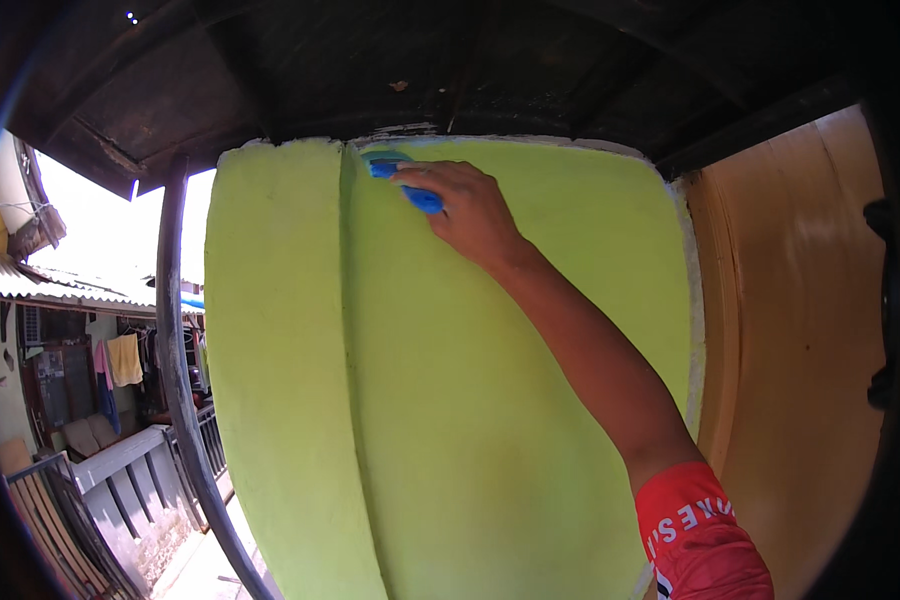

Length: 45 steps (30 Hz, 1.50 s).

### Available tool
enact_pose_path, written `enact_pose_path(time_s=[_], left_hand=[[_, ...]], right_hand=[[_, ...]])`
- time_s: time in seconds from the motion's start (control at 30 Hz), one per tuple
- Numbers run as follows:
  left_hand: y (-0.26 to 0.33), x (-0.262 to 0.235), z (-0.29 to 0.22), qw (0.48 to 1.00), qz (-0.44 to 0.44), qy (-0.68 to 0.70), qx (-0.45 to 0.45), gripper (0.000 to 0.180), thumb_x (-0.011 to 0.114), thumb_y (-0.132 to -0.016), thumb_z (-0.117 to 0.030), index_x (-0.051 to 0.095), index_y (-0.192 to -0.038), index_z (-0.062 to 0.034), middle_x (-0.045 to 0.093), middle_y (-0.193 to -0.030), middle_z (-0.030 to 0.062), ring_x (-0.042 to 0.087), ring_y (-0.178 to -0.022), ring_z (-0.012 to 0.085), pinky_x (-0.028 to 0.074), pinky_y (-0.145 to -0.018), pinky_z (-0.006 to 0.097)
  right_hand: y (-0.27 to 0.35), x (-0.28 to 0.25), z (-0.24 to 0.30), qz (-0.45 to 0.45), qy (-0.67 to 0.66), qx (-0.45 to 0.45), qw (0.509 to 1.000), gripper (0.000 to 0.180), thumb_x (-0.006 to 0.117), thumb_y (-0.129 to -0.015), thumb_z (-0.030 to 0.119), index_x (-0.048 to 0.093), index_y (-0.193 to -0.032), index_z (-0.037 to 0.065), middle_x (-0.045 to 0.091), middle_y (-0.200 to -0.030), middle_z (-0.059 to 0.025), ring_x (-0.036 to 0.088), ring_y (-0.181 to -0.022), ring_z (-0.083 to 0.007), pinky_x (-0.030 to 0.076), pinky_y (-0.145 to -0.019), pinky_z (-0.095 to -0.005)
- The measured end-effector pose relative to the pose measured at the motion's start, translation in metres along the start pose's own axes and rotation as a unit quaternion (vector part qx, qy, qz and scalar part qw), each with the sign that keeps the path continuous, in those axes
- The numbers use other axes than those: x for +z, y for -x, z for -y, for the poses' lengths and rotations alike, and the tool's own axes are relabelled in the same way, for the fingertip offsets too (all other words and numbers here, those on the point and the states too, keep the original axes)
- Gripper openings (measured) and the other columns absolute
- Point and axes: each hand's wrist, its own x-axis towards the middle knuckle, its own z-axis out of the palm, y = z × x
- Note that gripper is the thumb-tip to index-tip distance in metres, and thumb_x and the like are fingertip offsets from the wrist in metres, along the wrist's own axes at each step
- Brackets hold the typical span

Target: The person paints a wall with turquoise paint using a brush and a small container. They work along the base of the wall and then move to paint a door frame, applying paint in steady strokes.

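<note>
Overhead, the view was spanned by a dark roof (530, 65). At the left, a dark post (170, 310) was seen, and beyond it a house (65, 375) was topped by a corrugated roof (55, 284). A yellow cloth (125, 360) was hung there beside a pink cloth (102, 362). Below, a pale low wall (120, 460) was pierced by slots. The right side was filled by a brown panel (800, 350).

Around eleven o'clock the right hand (470, 208) is kinda hiding part of the blue tool (424, 200). Bottom edge is chopping off the red sleeve (708, 545) toward five, and the dark clothes (150, 350) near nine are looking too tiny to tell apart.
</note>
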Motion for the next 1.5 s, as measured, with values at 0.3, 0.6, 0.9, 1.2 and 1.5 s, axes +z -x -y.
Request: enact_pose_path(time_s=[0.3, 0.6, 0.9, 1.2, 1.5], left_hand=[[0.002, 0.016, 0.003, 0.997, 0.02, -0.066, 0.041, 0.047, 0.031, -0.107, -0.035, 0.061, -0.127, -0.0055, 0.066, -0.117, 0.0161, 0.067, -0.103, 0.0349, 0.059, -0.089, 0.048], [0.009, 0.04, 0.025, 0.996, -0.015, -0.08, 0.022, 0.048, 0.031, -0.107, -0.036, 0.061, -0.127, -0.0039, 0.068, -0.117, 0.0178, 0.068, -0.106, 0.0374, 0.06, -0.09, 0.051], [0.027, 0.056, 0.051, 0.996, 0.0, -0.087, 0.013, 0.041, 0.037, -0.107, -0.03, 0.063, -0.123, -0.0022, 0.069, -0.112, 0.0175, 0.07, -0.1, 0.0355, 0.062, -0.085, 0.047], [0.044, 0.048, 0.052, 0.995, 0.007, -0.096, 0.012, 0.035, 0.042, -0.107, -0.024, 0.064, -0.12, -0.0004, 0.069, -0.109, 0.0175, 0.072, -0.094, 0.0336, 0.063, -0.08, 0.043], [0.039, -0.015, 0.015, 0.993, 0.116, 0.024, -0.016, 0.04, 0.041, -0.107, -0.03, 0.062, -0.127, -0.0015, 0.068, -0.116, 0.0169, 0.068, -0.105, 0.0336, 0.059, -0.091, 0.047]], right_hand=[[0.021, -0.035, -0.049, 0.028, 0.048, 0.01, 0.998, 0.04, 0.071, -0.083, -0.003, 0.074, -0.119, 0.012, 0.075, -0.122, -0.0061, 0.069, -0.112, -0.0276, 0.051, -0.103, -0.0411], [0.109, -0.177, -0.164, -0.043, 0.066, 0.18, 0.981, 0.034, 0.07, -0.088, 0.002, 0.073, -0.121, 0.009, 0.075, -0.112, -0.0167, 0.073, -0.096, -0.0348, 0.057, -0.086, -0.0411], [0.156, -0.27, -0.227, -0.071, 0.214, 0.252, 0.941, 0.028, 0.068, -0.093, 0.007, 0.073, -0.121, 0.01, 0.074, -0.097, -0.0221, 0.073, -0.085, -0.0382, 0.057, -0.078, -0.0411], [0.11, -0.168, -0.14, -0.047, 0.17, 0.199, 0.964, 0.037, 0.068, -0.084, 0.0, 0.073, -0.12, 0.011, 0.075, -0.108, -0.017, 0.072, -0.092, -0.0364, 0.057, -0.085, -0.0454], [0.013, 0.01, -0.009, -0.002, 0.099, -0.015, 0.995, 0.038, 0.067, -0.081, -0.001, 0.073, -0.117, 0.011, 0.075, -0.117, -0.0114, 0.073, -0.103, -0.0267, 0.051, -0.095, -0.0423]])
